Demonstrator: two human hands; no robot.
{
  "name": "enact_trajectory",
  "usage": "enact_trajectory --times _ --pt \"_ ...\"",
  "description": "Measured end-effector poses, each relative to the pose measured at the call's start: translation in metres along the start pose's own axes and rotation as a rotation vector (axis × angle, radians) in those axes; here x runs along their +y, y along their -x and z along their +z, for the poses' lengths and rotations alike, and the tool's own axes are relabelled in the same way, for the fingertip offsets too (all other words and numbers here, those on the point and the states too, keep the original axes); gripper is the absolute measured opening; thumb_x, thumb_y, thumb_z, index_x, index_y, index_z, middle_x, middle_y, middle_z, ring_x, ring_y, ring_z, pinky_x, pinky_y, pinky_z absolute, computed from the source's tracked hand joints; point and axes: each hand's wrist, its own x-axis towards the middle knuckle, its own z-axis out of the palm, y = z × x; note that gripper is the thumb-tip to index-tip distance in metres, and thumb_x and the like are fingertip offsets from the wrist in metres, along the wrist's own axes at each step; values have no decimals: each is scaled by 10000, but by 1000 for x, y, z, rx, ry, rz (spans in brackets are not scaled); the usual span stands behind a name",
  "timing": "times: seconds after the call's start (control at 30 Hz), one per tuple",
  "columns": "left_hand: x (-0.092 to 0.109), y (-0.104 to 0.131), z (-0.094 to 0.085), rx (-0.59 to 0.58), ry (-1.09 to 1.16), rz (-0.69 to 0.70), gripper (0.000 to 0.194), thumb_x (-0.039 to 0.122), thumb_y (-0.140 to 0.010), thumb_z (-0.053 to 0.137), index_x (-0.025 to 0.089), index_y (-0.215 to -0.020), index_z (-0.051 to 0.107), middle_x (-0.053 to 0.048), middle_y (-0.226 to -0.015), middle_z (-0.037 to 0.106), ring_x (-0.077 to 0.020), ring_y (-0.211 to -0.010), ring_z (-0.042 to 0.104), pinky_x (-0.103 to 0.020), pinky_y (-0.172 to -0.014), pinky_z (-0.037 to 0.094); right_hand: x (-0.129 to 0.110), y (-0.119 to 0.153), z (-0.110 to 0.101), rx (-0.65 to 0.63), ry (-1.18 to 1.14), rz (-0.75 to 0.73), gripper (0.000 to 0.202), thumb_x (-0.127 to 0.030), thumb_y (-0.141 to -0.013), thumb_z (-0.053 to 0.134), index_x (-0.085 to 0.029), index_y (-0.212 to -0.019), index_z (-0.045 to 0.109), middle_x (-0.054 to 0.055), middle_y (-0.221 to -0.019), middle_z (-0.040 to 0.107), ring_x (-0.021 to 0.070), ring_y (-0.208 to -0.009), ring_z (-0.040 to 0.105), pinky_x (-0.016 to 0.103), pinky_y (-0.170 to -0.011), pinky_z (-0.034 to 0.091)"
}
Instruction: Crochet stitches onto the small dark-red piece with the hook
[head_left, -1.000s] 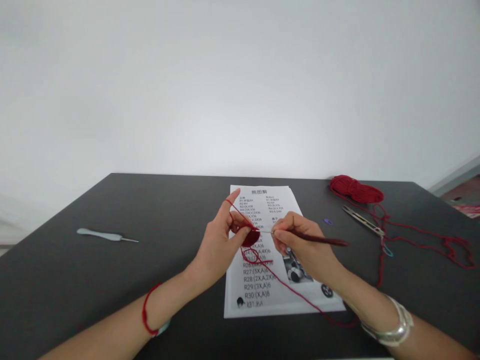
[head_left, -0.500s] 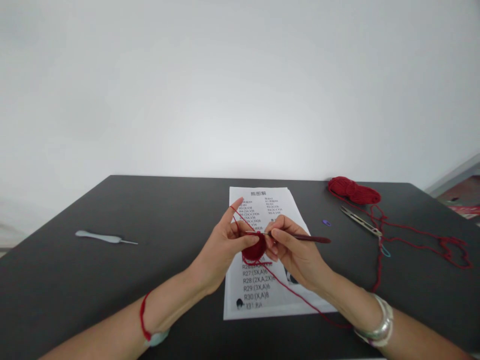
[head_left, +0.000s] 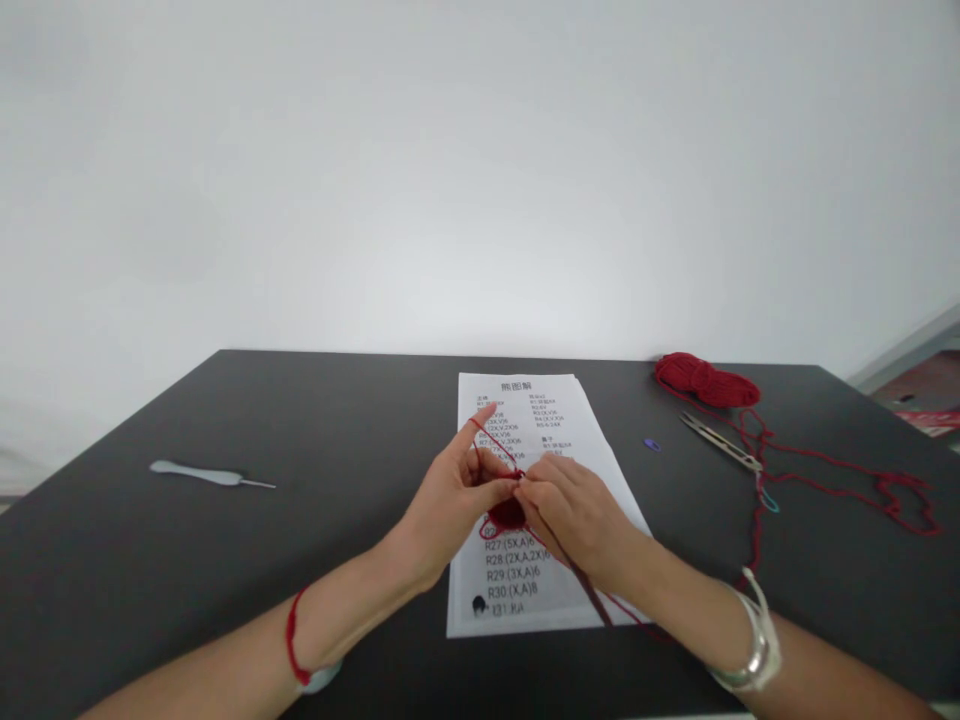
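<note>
My left hand [head_left: 450, 497] pinches a small dark red crochet piece [head_left: 507, 513] between thumb and fingers. Its index finger points up with red working yarn [head_left: 491, 432] looped over it. My right hand [head_left: 577, 515] is closed on a crochet hook [head_left: 589, 590] with a brown handle that slants down toward me. The hook's tip is hidden at the top edge of the piece, where the fingertips of both hands meet. Beneath my hands lies a printed pattern sheet [head_left: 510, 610] with rows of text.
A grey-handled crochet hook [head_left: 202, 473] lies on the left of the dark table [head_left: 337, 420]. To the right are a red yarn skein [head_left: 705, 381], a purple stitch marker [head_left: 652, 445], thread snips [head_left: 720, 443] with a blue loop, and loose red yarn [head_left: 900, 490].
My right hand has turned the hook from nearly level to steeply slanted, its handle end swinging down toward me. My left hand and the crochet piece have shifted slightly.
</note>
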Motion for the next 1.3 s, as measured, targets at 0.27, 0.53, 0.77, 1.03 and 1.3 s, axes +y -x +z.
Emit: enact_trajectory --times 0.27,0.53,0.77,1.03,1.3 --pt "5 -3 -5 -3 244 -141 758 -11 -638 690 191 -1328 448 42 -676 621 -77 -616 562 -209 -649 412 0 6 5 168 -422 265 97 -140 -883 487 -236 -894 490 7 -806 571 136 -660 550 259 -571 463" --pt "14 -10 -16 -45 123 -101 744 32 -628 734 204 -1304 473 38 -702 640 -98 -624 578 -242 -666 416 3 1 -8 246 -1021 679 93 -226 -805 633 -216 -785 544 -15 -753 527 97 -560 473 227 -473 398" --pt "17 -11 -25 -167 40 -129 649 42 -643 707 200 -1245 519 19 -732 641 -97 -635 570 -234 -637 405 13 4 -17 127 -1084 747 85 -201 -777 683 -205 -775 598 -7 -767 573 88 -540 443 235 -476 356" --pt "23 -15 -35 -335 -26 -224 578 25 -659 661 191 -1202 555 4 -757 632 -94 -645 564 -222 -617 410 13 -1 -27 37 -1241 750 109 -167 -758 705 -194 -738 601 -16 -733 572 77 -527 436 223 -459 312" --pt "20 -12 -28 -293 -133 -88 574 58 -654 689 183 -1195 543 29 -717 627 -90 -626 550 -224 -610 403 12 -10 -23 58 -1609 854 172 -208 -721 750 -180 -690 583 -32 -577 579 69 -442 447 180 -386 323"
